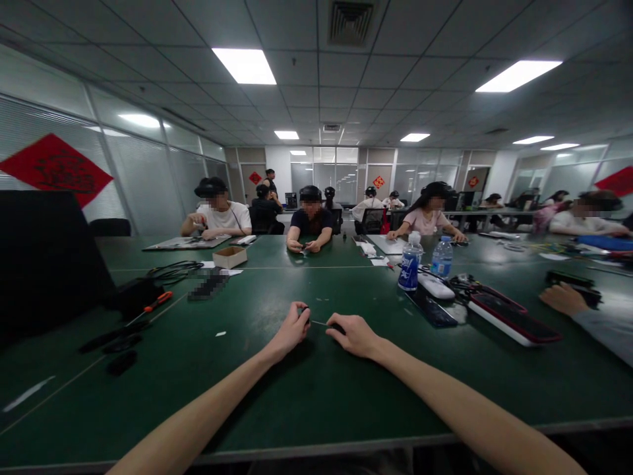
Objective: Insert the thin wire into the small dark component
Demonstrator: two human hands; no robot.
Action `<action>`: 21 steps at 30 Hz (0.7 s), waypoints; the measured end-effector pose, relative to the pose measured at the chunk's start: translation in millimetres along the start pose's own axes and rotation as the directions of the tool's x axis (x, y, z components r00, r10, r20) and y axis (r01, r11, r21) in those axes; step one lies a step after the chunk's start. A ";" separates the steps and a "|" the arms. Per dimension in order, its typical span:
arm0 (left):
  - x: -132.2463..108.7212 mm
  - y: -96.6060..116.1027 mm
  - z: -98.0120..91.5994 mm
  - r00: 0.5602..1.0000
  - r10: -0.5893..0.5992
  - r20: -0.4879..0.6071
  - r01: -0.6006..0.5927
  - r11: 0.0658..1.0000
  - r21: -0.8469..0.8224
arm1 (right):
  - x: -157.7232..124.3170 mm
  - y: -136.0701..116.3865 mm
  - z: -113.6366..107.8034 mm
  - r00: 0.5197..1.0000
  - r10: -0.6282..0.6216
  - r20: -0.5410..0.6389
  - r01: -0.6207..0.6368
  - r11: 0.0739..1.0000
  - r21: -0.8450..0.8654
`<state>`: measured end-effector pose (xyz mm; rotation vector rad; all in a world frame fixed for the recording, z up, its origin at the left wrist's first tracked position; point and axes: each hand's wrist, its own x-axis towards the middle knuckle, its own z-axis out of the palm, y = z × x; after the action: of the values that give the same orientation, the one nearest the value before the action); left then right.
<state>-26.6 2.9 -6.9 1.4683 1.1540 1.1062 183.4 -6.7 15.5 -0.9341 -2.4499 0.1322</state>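
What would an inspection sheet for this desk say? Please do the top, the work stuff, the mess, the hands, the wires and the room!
Surface: green tabletop with a white scrap on it.
Job's things: small dark piece and thin metal-shafted tool; too small to identify exactly.
Clutter: blue-labelled bottle and clearer bottle at right; small box and orange-handled tool at left.
Hands: left hand grips the small dark piece; right hand holds the metal-shafted tool.
Cables: black cables loop left of the box.
Surroundings: person in dark headgear sits opposite; ceiling light on.
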 end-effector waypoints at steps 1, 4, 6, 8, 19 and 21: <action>-0.2 0.2 -0.2 1.000 0.001 0.006 -0.001 1.000 -0.001 | 0.0 0.7 -1.3 1.000 -0.008 0.006 0.008 1.000 0.006; 0.1 0.0 -0.5 1.000 -0.002 0.010 0.002 1.000 0.002 | -0.1 2.2 -3.9 1.000 -0.023 0.006 0.023 1.000 0.014; 0.5 -0.3 -0.8 1.000 -0.007 0.012 0.007 1.000 0.005 | -0.1 2.5 -4.5 1.000 -0.029 0.002 0.029 0.999 0.017; 0.5 -0.1 -1.1 1.000 -0.010 0.018 0.009 1.000 0.010 | -0.1 2.4 -4.8 0.999 -0.036 0.002 0.036 0.999 0.023; -1.7 4.0 -0.7 0.999 -0.023 0.026 0.023 1.000 -0.015 | -0.6 3.0 -4.1 0.999 -0.044 -0.013 0.045 0.999 0.030; -0.6 3.0 -0.9 0.999 -0.021 0.046 0.023 0.999 -0.036 | -1.0 3.5 -3.0 0.999 -0.043 -0.021 0.044 0.999 0.022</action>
<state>-27.1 2.0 -3.9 1.4425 1.1100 1.0683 187.6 -5.0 16.7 -0.8675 -2.4428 0.1337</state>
